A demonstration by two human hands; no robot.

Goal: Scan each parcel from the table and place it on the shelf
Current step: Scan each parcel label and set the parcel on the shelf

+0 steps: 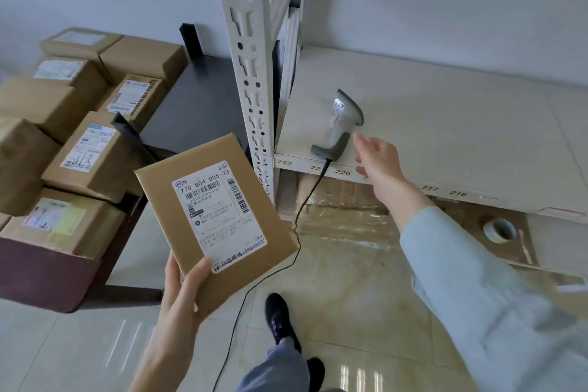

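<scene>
Cardboard parcels (92, 156), taped, white-labelled, stacked on dark desk (197, 99) at left. Left hand (181, 299) holds flat kraft parcel (219, 219) by bottom corner, thumb curled over label. Grey pistol-shaped scanner (342, 124) lies on smooth cream shelf (445, 124). Right hand (378, 165) just beside scanner, fingers (361, 140) loosely spread, not touching.

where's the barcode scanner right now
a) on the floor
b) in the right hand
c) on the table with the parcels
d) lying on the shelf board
d: the scanner lies on the shelf near its front edge, its cable hanging down, while the right hand is open beside it and not gripping it, and the left hand holds a parcel.
</scene>
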